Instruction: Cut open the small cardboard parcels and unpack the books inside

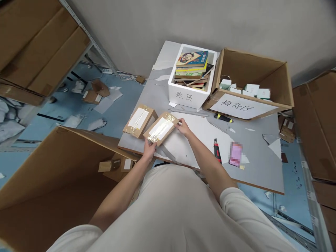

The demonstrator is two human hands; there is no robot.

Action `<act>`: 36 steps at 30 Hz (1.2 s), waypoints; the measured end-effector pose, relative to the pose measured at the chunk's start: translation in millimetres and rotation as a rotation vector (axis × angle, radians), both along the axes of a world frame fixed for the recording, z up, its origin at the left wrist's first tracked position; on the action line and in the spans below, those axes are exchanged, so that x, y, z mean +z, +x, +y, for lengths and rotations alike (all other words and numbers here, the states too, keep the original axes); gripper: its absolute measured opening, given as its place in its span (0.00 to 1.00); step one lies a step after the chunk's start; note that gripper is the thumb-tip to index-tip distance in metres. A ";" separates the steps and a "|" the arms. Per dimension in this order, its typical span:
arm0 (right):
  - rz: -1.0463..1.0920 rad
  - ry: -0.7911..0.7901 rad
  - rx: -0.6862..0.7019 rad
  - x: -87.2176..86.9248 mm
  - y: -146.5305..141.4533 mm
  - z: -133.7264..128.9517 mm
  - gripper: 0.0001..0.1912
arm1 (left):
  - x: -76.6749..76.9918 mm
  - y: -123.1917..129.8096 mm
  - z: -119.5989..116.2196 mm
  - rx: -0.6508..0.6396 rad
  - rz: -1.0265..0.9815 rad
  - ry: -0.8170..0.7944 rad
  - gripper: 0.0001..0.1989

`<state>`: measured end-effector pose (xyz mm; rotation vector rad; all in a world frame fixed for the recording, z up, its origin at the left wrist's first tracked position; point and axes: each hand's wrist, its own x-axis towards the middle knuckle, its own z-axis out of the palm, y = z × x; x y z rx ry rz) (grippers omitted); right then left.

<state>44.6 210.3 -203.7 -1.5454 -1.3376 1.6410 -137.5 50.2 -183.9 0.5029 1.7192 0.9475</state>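
Note:
A taped cardboard box (160, 128) with a white label is held between my two hands over the table's left front part. My left hand (149, 148) grips its near left corner, fingers closed on the edge. At the far right corner, my right hand (183, 127) pinches the same box. A second taped cardboard box (139, 120), also labelled, sits on the table just left of it. Whether the held box touches the tabletop, I cannot tell.
A white foam box (185, 94) of books and an open carton (283, 84) with small boxes stand at the table's back. A yellow-black cutter (223, 118), red-black cutter (217, 151) and blurred pink object (236, 154) lie on the table (259, 164). A large open carton (65, 168) stands left.

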 end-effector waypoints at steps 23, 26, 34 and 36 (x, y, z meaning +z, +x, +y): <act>-0.166 -0.007 -0.569 11.5 183.4 -202.0 0.25 | -4.3 96.3 49.2 -0.596 -0.031 0.129 0.42; -0.112 -0.012 -0.562 9.0 187.7 -203.5 0.26 | -11.1 94.5 43.0 -0.564 -0.016 0.140 0.42; -0.257 -0.026 -0.270 -11.0 206.6 -198.4 0.38 | -38.5 79.4 24.8 -0.808 0.088 0.183 0.44; -0.269 -0.018 -0.253 -19.7 205.3 -193.3 0.37 | -47.8 80.9 23.6 -0.851 0.114 0.173 0.38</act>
